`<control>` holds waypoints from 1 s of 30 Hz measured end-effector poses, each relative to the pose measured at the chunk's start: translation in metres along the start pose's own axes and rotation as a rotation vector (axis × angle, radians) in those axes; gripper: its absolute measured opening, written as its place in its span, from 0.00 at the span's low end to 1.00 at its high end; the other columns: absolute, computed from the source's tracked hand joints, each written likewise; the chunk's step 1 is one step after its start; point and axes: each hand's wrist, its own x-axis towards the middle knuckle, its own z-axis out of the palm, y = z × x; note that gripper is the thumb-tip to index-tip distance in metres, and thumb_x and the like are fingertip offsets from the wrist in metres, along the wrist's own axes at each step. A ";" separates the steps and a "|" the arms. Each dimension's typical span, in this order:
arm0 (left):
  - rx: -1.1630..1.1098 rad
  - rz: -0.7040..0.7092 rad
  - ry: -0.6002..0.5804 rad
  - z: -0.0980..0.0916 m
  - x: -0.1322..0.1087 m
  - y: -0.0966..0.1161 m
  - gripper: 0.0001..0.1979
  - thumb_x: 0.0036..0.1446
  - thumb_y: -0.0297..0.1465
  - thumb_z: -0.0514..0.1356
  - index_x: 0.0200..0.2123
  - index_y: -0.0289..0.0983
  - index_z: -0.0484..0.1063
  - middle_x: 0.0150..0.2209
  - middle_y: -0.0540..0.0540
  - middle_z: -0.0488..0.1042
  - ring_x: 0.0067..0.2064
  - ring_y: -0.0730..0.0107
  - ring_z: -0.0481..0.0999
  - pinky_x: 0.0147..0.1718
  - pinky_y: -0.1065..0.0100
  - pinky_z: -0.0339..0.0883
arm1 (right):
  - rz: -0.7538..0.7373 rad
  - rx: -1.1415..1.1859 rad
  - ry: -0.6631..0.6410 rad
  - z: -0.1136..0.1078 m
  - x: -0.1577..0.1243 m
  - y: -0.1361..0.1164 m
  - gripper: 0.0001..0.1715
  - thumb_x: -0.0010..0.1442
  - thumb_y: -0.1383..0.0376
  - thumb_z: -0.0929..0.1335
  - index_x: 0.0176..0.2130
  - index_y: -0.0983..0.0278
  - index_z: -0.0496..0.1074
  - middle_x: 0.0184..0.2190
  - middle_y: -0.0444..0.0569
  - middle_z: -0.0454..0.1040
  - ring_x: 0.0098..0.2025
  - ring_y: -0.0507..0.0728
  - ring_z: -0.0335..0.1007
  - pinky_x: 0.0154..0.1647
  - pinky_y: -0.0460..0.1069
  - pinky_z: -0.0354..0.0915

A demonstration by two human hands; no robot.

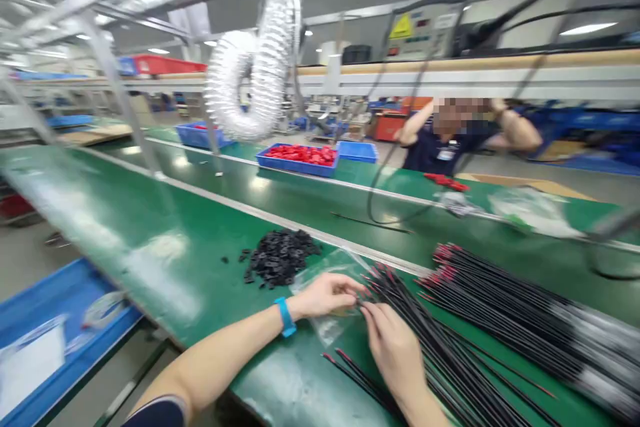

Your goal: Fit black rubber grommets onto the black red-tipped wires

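My left hand point(327, 295), with a blue band on its wrist, rests on the green bench with its fingers curled in a pinch over a clear plastic bag point(334, 265). What it pinches is too small to make out. My right hand point(393, 343) lies beside it, fingers bent onto the ends of a bundle of thin black rods with red tips point(440, 353). The fingertips of both hands nearly meet at the rod ends. A second bundle of black rods point(505, 303) lies further right. A heap of small black parts point(280, 257) sits just beyond my left hand.
A co-worker in a dark shirt point(440, 147) sits across the green conveyor point(300, 193), arms raised. Blue trays with red parts point(300, 159) stand on the far side. A silver flexible duct point(250, 80) hangs overhead. A blue bin point(45, 327) sits low left.
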 end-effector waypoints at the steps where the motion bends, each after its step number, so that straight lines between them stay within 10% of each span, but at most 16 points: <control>1: 0.031 0.014 0.016 0.002 -0.001 0.001 0.20 0.53 0.38 0.65 0.48 0.35 0.76 0.35 0.43 0.76 0.34 0.70 0.74 0.38 0.68 0.68 | 0.026 0.032 -0.014 -0.001 0.001 -0.002 0.16 0.70 0.63 0.58 0.42 0.62 0.74 0.32 0.52 0.75 0.33 0.57 0.73 0.35 0.51 0.68; 14: 0.606 0.353 -0.065 0.004 -0.011 0.010 0.16 0.61 0.28 0.56 0.52 0.42 0.74 0.45 0.44 0.77 0.47 0.65 0.75 0.49 0.66 0.66 | 0.463 0.464 -0.195 -0.003 0.003 0.002 0.31 0.66 0.47 0.59 0.30 0.65 0.76 0.22 0.49 0.72 0.24 0.57 0.68 0.26 0.49 0.65; 30: 0.097 0.085 -0.047 0.005 -0.007 0.001 0.21 0.55 0.32 0.63 0.52 0.33 0.71 0.36 0.43 0.76 0.35 0.70 0.73 0.39 0.69 0.67 | 0.074 -0.030 -0.126 -0.011 0.002 -0.008 0.19 0.71 0.64 0.57 0.41 0.65 0.74 0.30 0.51 0.72 0.31 0.55 0.70 0.34 0.49 0.64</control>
